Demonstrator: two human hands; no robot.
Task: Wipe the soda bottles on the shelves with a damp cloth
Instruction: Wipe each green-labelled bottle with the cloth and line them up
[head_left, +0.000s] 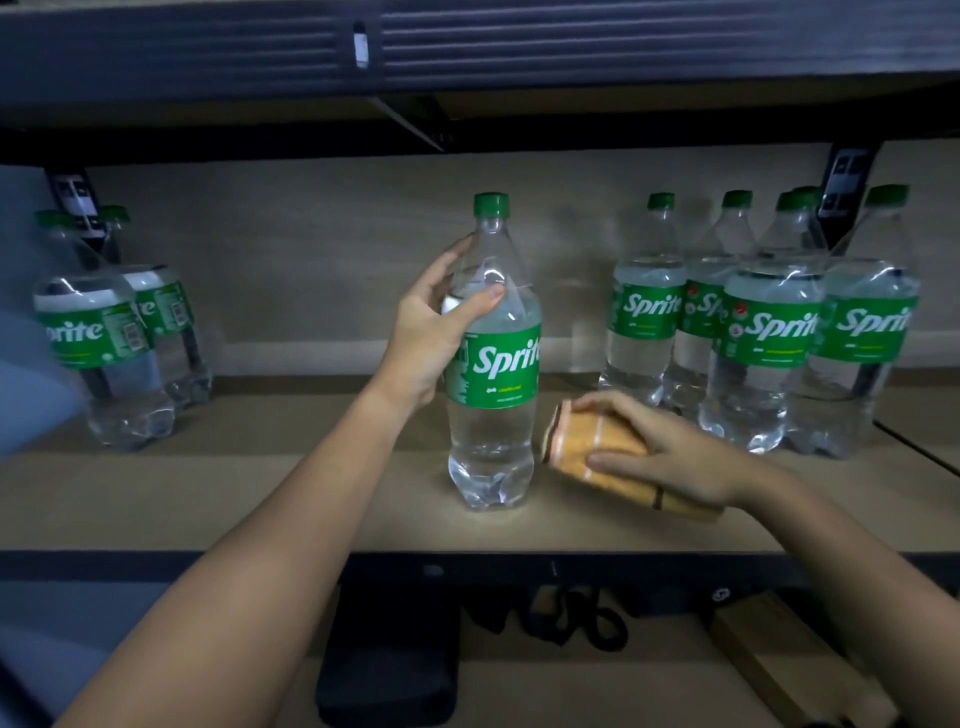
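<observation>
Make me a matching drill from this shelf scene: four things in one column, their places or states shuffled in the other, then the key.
Things
1. left hand
2. right hand
3. middle Sprite bottle
4. two bottles

Places or states
A. stands alone at the shelf's centre
B. holds the orange cloth
C. stand at the shelf's far left
D. grips a bottle's upper part

Pairs: 1-D, 2-B, 3-A, 4-C

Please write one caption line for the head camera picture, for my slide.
Left hand grips an upright Sprite bottle; right hand holds a folded orange cloth beside it.
</observation>
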